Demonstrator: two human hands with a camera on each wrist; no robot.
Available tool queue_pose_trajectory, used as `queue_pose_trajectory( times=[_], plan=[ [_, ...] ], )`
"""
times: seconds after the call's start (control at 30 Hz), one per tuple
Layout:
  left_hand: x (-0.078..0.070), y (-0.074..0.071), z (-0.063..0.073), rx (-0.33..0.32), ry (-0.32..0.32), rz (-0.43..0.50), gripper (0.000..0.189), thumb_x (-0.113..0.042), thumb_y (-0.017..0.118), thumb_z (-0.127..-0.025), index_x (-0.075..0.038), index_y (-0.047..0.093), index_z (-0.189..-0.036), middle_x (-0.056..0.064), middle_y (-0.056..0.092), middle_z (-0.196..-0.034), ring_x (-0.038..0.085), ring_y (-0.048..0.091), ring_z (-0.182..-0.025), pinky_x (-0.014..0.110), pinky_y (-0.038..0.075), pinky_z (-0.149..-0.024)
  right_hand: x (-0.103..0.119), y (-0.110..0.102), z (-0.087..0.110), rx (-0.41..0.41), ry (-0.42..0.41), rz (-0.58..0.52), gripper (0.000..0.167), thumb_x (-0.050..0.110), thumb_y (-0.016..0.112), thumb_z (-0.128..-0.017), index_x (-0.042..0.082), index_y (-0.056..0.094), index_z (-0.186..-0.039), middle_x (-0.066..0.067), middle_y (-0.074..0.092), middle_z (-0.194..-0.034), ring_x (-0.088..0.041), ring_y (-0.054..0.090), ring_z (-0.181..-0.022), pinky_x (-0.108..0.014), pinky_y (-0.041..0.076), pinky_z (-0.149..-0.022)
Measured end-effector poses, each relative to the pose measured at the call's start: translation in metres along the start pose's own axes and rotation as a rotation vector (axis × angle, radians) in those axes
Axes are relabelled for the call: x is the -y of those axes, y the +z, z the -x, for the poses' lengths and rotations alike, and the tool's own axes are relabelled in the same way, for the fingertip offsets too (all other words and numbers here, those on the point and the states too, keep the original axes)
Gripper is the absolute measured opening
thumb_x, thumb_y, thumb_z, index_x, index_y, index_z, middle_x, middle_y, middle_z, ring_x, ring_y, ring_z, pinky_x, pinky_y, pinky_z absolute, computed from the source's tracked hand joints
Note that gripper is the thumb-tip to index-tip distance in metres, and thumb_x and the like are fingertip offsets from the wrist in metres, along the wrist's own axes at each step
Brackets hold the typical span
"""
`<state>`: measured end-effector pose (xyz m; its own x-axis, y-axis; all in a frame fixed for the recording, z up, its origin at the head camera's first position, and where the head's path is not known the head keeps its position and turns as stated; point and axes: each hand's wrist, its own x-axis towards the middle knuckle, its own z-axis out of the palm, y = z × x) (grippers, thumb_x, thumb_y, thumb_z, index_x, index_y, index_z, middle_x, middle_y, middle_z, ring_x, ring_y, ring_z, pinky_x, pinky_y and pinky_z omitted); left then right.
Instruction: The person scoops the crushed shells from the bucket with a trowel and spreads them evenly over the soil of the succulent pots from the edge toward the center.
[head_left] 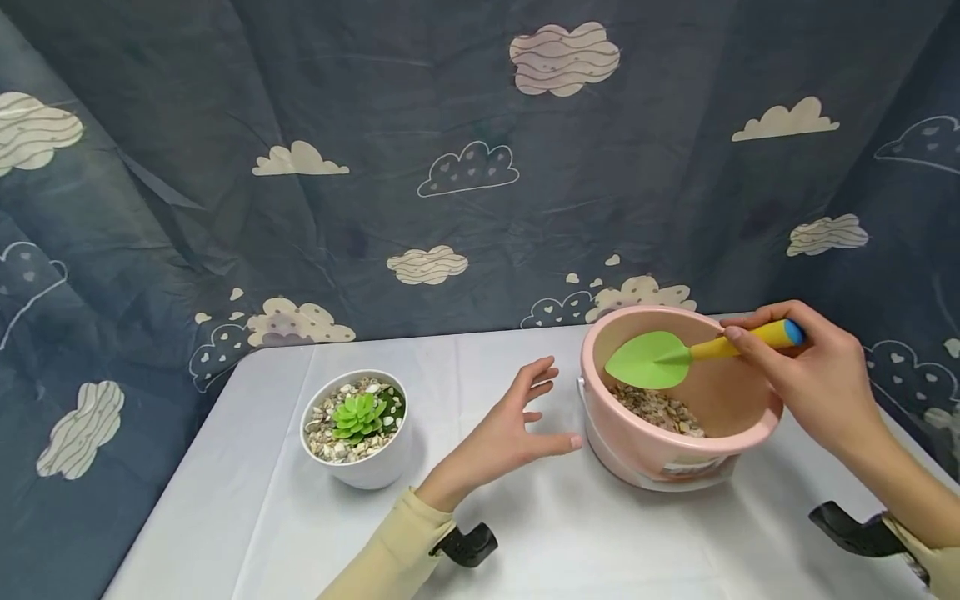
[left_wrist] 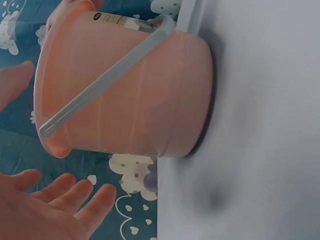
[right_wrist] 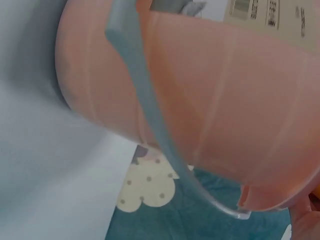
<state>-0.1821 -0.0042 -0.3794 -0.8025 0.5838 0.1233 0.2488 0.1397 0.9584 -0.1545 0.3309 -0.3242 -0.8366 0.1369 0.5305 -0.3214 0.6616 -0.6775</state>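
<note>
A pink bucket (head_left: 637, 446) with a clear handle (left_wrist: 107, 77) stands at the right of the table, with small stones (head_left: 660, 408) in its bottom. Over its mouth my right hand (head_left: 813, 375) grips a toy trowel by its yellow handle; the green blade (head_left: 651, 360) hangs above the stones. My left hand (head_left: 498, 433) hovers left of the bucket, fingers spread and apart from it, holding nothing. In the right wrist view the bucket wall (right_wrist: 200, 100) hides most of the right hand.
A white pot (head_left: 375, 471) with a green succulent (head_left: 357, 417) and pebbles stands on the left of the white-covered table (head_left: 300, 533). Behind the table hangs a dark cloud-patterned cloth (head_left: 360, 217).
</note>
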Motion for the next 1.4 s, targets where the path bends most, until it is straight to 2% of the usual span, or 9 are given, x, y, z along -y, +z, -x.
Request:
queue_pose_trajectory(
  times=[0.13, 0.23, 0.4, 0.6, 0.77, 0.87, 1.03, 1.27, 1.4],
  plan=[
    [-0.001, -0.001, -0.009, 0.006, 0.004, 0.003, 0.088, -0.035, 0.079, -0.083, -0.038, 0.024, -0.151, -0.011, 0.031, -0.152, 0.011, 0.033, -0.14, 0.033, 0.037, -0.106, -0.006, 0.002, -0.007, 0.031, 0.021, -0.009, 0.024, 0.01, 0.073, -0.09, 0.005, 0.062, -0.111, 0.02, 0.065, -0.098, -0.009, 0.052, -0.069, -0.014, 0.047, -0.05],
    [-0.002, 0.001, -0.018, 0.018, 0.012, 0.0, 0.085, -0.038, 0.077, -0.085, -0.039, 0.025, -0.151, -0.012, 0.029, -0.153, 0.011, 0.033, -0.139, 0.034, 0.038, -0.106, -0.009, 0.004, -0.012, 0.066, 0.022, -0.026, 0.025, 0.009, 0.072, -0.09, 0.005, 0.061, -0.112, 0.019, 0.066, -0.099, -0.004, 0.056, -0.072, -0.016, 0.048, -0.05],
    [-0.004, 0.005, -0.035, 0.043, 0.046, -0.019, 0.08, -0.039, 0.073, -0.087, -0.037, 0.027, -0.153, -0.017, 0.029, -0.153, 0.01, 0.036, -0.137, 0.038, 0.039, -0.104, -0.013, 0.008, -0.017, 0.109, 0.005, -0.04, 0.029, 0.007, 0.072, -0.089, 0.004, 0.059, -0.116, 0.012, 0.068, -0.103, 0.001, 0.061, -0.089, -0.009, 0.049, -0.07],
    [-0.011, 0.009, -0.058, 0.089, 0.009, 0.015, 0.089, -0.034, 0.078, -0.083, -0.031, 0.027, -0.155, -0.016, 0.028, -0.154, 0.008, 0.032, -0.137, 0.038, 0.035, -0.106, -0.016, 0.015, -0.015, 0.07, -0.001, -0.006, 0.04, 0.008, 0.072, -0.089, 0.005, 0.053, -0.124, 0.015, 0.066, -0.102, 0.006, 0.059, -0.089, -0.006, 0.046, -0.074],
    [-0.015, 0.008, -0.071, 0.156, -0.009, 0.066, 0.099, -0.027, 0.08, -0.078, -0.03, 0.02, -0.157, -0.014, 0.023, -0.156, 0.003, 0.022, -0.14, 0.043, 0.02, -0.114, -0.015, 0.018, -0.012, 0.018, -0.039, 0.01, 0.038, 0.007, 0.072, -0.09, 0.004, 0.055, -0.124, 0.013, 0.067, -0.103, 0.008, 0.059, -0.091, -0.006, 0.045, -0.075],
    [-0.017, 0.009, -0.074, 0.177, -0.006, 0.097, 0.102, -0.023, 0.08, -0.078, -0.029, 0.017, -0.158, -0.014, 0.02, -0.157, 0.002, 0.021, -0.14, 0.042, 0.018, -0.115, -0.014, 0.016, -0.013, 0.039, -0.055, 0.004, 0.034, 0.007, 0.068, -0.092, 0.004, 0.055, -0.124, 0.009, 0.067, -0.108, 0.009, 0.058, -0.093, -0.006, 0.045, -0.077],
    [-0.016, 0.012, -0.075, 0.167, -0.009, 0.128, 0.104, -0.02, 0.08, -0.078, -0.031, 0.015, -0.158, -0.015, 0.017, -0.158, 0.001, 0.02, -0.139, 0.039, 0.018, -0.115, -0.011, 0.011, -0.016, 0.142, -0.097, 0.023, 0.03, 0.007, 0.065, -0.095, 0.007, 0.055, -0.123, 0.003, 0.065, -0.117, 0.011, 0.057, -0.096, -0.004, 0.043, -0.077],
    [-0.01, 0.015, -0.075, 0.145, -0.015, 0.145, 0.1, -0.021, 0.079, -0.078, -0.038, 0.02, -0.156, -0.016, 0.021, -0.156, 0.0, 0.023, -0.138, 0.036, 0.019, -0.113, -0.011, 0.015, -0.031, 0.245, -0.142, 0.083, 0.028, 0.005, 0.07, -0.09, 0.011, 0.06, -0.116, -0.007, 0.067, -0.113, 0.009, 0.058, -0.089, -0.003, 0.043, -0.076],
    [-0.007, 0.016, -0.074, 0.143, -0.027, 0.141, 0.098, -0.023, 0.079, -0.078, -0.042, 0.02, -0.155, -0.018, 0.021, -0.155, 0.001, 0.024, -0.138, 0.037, 0.022, -0.112, -0.013, 0.02, -0.042, 0.292, -0.149, 0.106, 0.03, 0.003, 0.073, -0.087, 0.011, 0.062, -0.113, -0.007, 0.069, -0.109, 0.011, 0.056, -0.089, -0.003, 0.043, -0.075]
  ],
)
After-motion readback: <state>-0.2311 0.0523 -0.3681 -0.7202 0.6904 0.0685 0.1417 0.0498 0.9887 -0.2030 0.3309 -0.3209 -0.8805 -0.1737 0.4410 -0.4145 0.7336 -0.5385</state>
